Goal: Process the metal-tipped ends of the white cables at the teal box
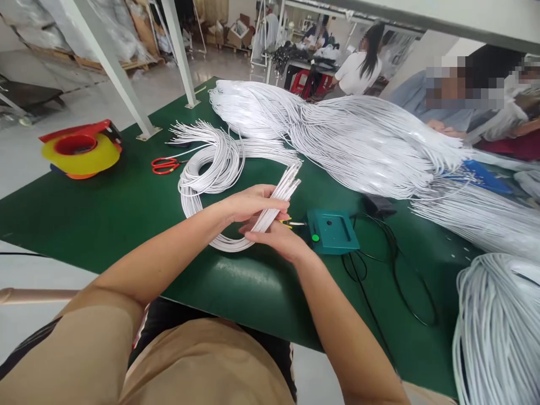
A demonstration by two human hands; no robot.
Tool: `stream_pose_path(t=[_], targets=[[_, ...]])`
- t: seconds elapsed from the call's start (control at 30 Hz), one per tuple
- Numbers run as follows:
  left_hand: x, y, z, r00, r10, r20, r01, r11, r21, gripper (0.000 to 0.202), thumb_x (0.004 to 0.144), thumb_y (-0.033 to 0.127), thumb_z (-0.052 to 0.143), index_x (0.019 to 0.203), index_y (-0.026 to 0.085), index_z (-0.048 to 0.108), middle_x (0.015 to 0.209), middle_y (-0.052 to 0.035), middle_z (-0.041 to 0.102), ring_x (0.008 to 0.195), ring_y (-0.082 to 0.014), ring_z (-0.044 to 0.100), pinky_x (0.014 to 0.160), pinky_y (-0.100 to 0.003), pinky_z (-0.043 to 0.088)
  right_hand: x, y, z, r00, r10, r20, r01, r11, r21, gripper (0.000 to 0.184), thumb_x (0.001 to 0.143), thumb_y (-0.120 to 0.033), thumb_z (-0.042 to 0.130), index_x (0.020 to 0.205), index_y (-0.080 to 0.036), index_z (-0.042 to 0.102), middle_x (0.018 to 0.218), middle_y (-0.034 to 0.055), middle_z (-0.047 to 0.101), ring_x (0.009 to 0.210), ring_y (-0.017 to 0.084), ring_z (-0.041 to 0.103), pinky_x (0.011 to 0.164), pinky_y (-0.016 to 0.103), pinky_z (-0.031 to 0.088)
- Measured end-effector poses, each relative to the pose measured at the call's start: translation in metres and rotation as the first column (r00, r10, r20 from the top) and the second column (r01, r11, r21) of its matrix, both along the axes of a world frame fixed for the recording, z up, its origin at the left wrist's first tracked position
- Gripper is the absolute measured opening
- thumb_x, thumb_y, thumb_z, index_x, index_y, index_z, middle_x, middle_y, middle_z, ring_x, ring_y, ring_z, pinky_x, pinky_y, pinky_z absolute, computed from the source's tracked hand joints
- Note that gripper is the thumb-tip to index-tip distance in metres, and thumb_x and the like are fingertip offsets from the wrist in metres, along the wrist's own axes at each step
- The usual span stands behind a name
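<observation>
A bundle of white cables (pixel 276 205) is gripped by both of my hands above the green table. My left hand (pixel 255 203) wraps it from the left, nearer the cut ends, with the thumb laid along the bundle. Lower down, my right hand (pixel 276 236) closes round it from below and the right. The bundle curves down into a loop of white cables (pixel 192 199) on the table. A coil of white cables (pixel 213 163) lies over that loop. Just right of my right hand are a teal device (pixel 333 232) with a green button and a yellow-handled tool (pixel 297 224), partly hidden.
Red scissors (pixel 165 165) and a tape dispenser (pixel 80 149) with yellow tape lie left. Large white cable bundles (pixel 358 140) cover the back; another cable heap (pixel 498 326) is front right. Black cords (pixel 392 253) trail rightward. Metal posts (pixel 116 70) stand at left. A co-worker (pixel 447 107) sits opposite.
</observation>
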State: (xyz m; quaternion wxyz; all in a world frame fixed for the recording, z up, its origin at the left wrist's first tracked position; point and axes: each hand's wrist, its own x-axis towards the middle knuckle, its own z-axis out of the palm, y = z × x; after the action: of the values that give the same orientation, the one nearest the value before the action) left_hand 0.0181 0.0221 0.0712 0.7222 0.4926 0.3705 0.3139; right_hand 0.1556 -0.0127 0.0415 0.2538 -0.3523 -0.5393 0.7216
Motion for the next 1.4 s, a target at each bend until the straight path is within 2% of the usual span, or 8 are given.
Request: stream_pose_path(t=[0.13, 0.27, 0.47, 0.6, 0.7, 1.0, 1.27, 1.4], targets=[[-0.01, -0.007, -0.016, 0.988, 0.136, 0.076, -0.131, 0.989, -0.073, 0.029, 0.073, 0.03, 0.078, 0.088, 0.012, 0.062, 0.078, -0.0046, 0.068, 0.071, -0.0107, 0.066, 0.067, -0.023, 0.054, 0.035, 0.016, 0.01, 0.974, -0.073, 0.215, 0.047, 0.991, 0.124, 0.031, 0.072, -0.03, 0.076, 0.101, -0.019, 0.071, 0.099, 0.0054, 0.072, 0.09, 0.02, 0.066, 0.082, 0.035, 0.054], [-0.012, -0.018, -0.039, 0.973, 0.232, 0.015, -0.225, 0.956, -0.189, 0.031, 0.071, 0.031, 0.08, 0.091, 0.013, 0.065, 0.079, -0.0027, 0.066, 0.073, -0.0091, 0.064, 0.065, -0.02, 0.053, 0.037, 0.028, 0.005, 0.92, -0.385, 0.081, 0.374, 0.92, 0.119, 0.029, 0.078, -0.039, 0.07, 0.097, -0.018, 0.07, 0.081, 0.0013, 0.068, 0.061, 0.01, 0.061, 0.059, 0.025, 0.054], [-0.009, -0.017, -0.056, 0.971, 0.238, 0.036, -0.228, 0.956, -0.185, 0.027, 0.072, 0.029, 0.078, 0.091, 0.013, 0.066, 0.086, -0.0055, 0.069, 0.08, -0.0124, 0.065, 0.073, -0.026, 0.054, 0.017, 0.03, -0.014, 0.845, -0.534, -0.005, 0.533, 0.842, 0.082, 0.026, 0.067, -0.038, 0.079, 0.07, -0.016, 0.065, 0.054, -0.0041, 0.058, 0.046, 0.008, 0.052, 0.049, 0.022, 0.048], [-0.013, -0.008, -0.058, 0.934, 0.356, 0.01, -0.35, 0.923, -0.158, 0.025, 0.067, 0.024, 0.08, 0.079, 0.012, 0.063, 0.075, -0.0006, 0.063, 0.067, -0.0071, 0.058, 0.06, -0.019, 0.045, 0.016, 0.027, -0.019, 0.837, -0.547, -0.023, 0.547, 0.833, 0.083, 0.025, 0.067, -0.037, 0.08, 0.072, -0.016, 0.068, 0.05, -0.0053, 0.055, 0.047, 0.008, 0.049, 0.051, 0.023, 0.045], [-0.013, -0.008, -0.058, 0.953, 0.302, 0.005, -0.3, 0.949, -0.097, 0.029, 0.064, 0.027, 0.083, 0.079, 0.012, 0.062, 0.074, 0.0011, 0.06, 0.061, -0.0044, 0.051, 0.058, -0.018, 0.041, 0.016, 0.024, -0.022, 0.843, -0.538, -0.012, 0.536, 0.838, 0.098, 0.023, 0.068, -0.037, 0.079, 0.072, -0.016, 0.069, 0.049, -0.0062, 0.052, 0.045, 0.007, 0.043, 0.048, 0.022, 0.038], [-0.006, -0.017, -0.061, 0.933, 0.343, -0.104, -0.343, 0.939, 0.022, 0.031, 0.062, 0.021, 0.081, 0.077, 0.014, 0.054, 0.07, 0.0025, 0.061, 0.059, -0.007, 0.055, 0.057, -0.022, 0.042, 0.009, 0.018, -0.027, 0.842, -0.53, -0.099, 0.53, 0.848, -0.03, 0.021, 0.074, -0.035, 0.073, 0.068, -0.016, 0.068, 0.052, -0.0043, 0.051, 0.048, 0.007, 0.043, 0.05, 0.023, 0.037], [-0.005, -0.021, -0.062, 0.915, 0.394, -0.082, -0.389, 0.918, 0.077, 0.038, 0.064, 0.022, 0.08, 0.084, 0.016, 0.049, 0.076, 0.0013, 0.065, 0.068, -0.0124, 0.065, 0.055, -0.021, 0.043, 0.009, 0.019, -0.025, 0.843, -0.507, -0.177, 0.446, 0.845, -0.295, 0.02, 0.071, -0.022, 0.069, 0.056, -0.015, 0.057, 0.054, -0.0068, 0.037, 0.045, 0.003, 0.021, 0.039, 0.02, 0.024], [-0.004, -0.023, -0.06, 0.936, 0.344, -0.07, -0.338, 0.938, 0.077, 0.037, 0.068, 0.022, 0.078, 0.087, 0.016, 0.047, 0.078, 0.0001, 0.066, 0.069, -0.0145, 0.068, 0.057, -0.023, 0.045, 0.016, 0.022, -0.021, 0.872, -0.463, -0.158, 0.408, 0.867, -0.288, 0.016, 0.073, -0.031, 0.069, 0.073, -0.015, 0.067, 0.054, -0.0071, 0.038, 0.043, 0.005, 0.022, 0.037, 0.02, 0.025]])
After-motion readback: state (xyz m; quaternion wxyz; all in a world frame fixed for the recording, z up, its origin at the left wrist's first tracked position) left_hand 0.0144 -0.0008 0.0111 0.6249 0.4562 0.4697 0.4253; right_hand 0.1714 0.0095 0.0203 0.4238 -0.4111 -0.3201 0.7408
